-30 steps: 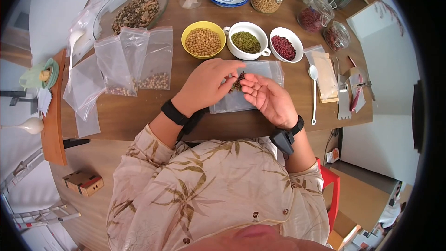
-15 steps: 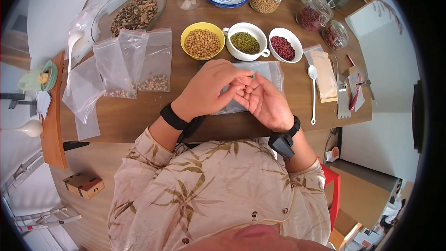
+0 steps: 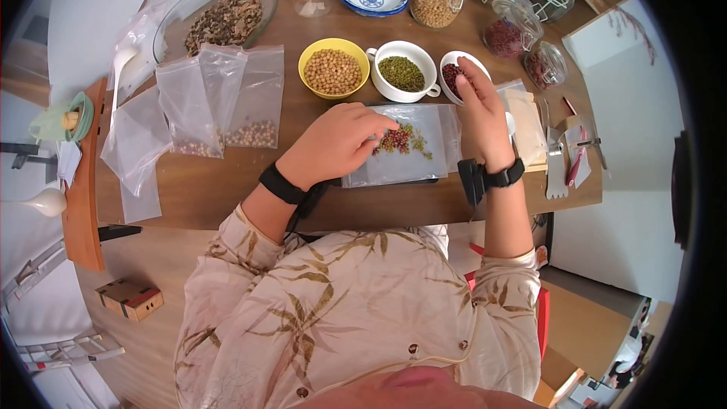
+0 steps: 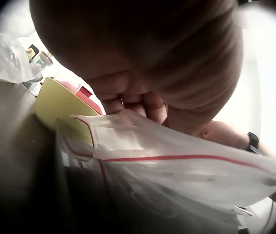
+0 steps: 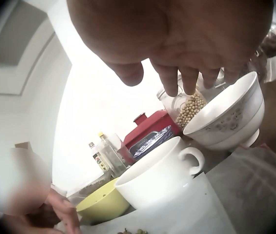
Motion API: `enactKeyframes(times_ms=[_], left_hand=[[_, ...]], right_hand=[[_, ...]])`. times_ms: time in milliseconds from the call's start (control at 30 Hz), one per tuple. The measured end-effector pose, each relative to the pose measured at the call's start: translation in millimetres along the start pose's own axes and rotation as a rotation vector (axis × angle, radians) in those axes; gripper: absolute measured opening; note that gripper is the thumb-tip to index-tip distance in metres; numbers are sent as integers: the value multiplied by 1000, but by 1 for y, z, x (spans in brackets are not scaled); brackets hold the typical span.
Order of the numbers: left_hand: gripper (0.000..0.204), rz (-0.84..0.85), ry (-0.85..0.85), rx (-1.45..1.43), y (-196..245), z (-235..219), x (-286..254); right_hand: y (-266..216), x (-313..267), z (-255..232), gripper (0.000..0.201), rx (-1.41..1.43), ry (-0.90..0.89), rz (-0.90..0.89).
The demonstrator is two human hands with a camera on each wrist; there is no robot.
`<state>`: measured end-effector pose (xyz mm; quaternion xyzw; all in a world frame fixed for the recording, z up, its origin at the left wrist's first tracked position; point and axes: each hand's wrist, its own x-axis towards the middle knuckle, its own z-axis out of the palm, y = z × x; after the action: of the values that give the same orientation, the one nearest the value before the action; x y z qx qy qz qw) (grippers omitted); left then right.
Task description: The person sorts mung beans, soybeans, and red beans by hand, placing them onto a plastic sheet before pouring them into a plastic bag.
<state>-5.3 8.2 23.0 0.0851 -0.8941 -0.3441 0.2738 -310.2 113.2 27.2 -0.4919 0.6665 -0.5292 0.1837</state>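
A round wooden table [image 3: 227, 189] fills the middle of the room, standing on a light wood floor [image 3: 144, 257]. A white wall [image 3: 628, 204] rises beyond the right hand's side, another past the left. A red chair [image 3: 541, 310] edge shows behind. Daylight falls evenly, bright on the wood.

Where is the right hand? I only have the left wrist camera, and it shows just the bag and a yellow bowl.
Observer: The right hand is above the white bowl of red beans, fingers pointing down into it.
Operator: Anything in the bag?
Observer: Yes, the zip bag holds a small pile of mixed beans near its mouth, which the left hand pinches.
Operator: What sits beside the red beans?
Observer: A white cup of green beans, between them and the yellow bowl.
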Motion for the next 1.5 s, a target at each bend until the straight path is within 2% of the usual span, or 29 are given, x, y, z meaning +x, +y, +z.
enactKeyframes(times_ms=[67, 100, 133, 200, 300, 400, 633, 833, 900, 1100, 1233, 1300, 1500], left_hand=[[43, 6, -35, -14, 0, -1, -1], [44, 0, -62, -23, 0, -1, -2], [46, -4, -90, -32, 0, -1, -2], [47, 6, -82, -29, 1, 2, -1], [46, 7, -71, -26, 3, 5, -2], [44, -9, -76, -24, 3, 6, -2], [40, -6, -71, -11, -2, 9, -3], [39, -24, -73, -20, -5, 10, -3], [39, -29, -64, -55, -8, 8, -2], [40, -94, -8, -140, -10, 3, -3], [42, -101, 6, -98, -10, 1, -4], [42, -91, 6, -79, -10, 1, -4], [41, -69, 0, -48, -11, 3, -5]], right_hand=[[-37, -30, 9, 35, 43, -51, 7], [-43, -41, 12, 27, -7, -93, -46], [-47, -52, 15, 27, -6, -92, -43], [-55, -74, 22, 23, -27, -248, 22], [-57, -94, 33, 21, 86, -262, 64], [-55, -102, 38, 20, 43, -256, 62], [-57, -106, 47, 19, 73, -283, 82], [-61, -104, 53, 19, 22, -306, 27], [-64, -100, 56, 17, -144, -299, -139], [-72, -87, 67, 10, -304, -339, -236], [-67, -83, 75, 9, -363, -366, -240], [-67, -81, 79, 10, -392, -378, -171], [-63, -76, 85, 8, -406, -354, -192]])
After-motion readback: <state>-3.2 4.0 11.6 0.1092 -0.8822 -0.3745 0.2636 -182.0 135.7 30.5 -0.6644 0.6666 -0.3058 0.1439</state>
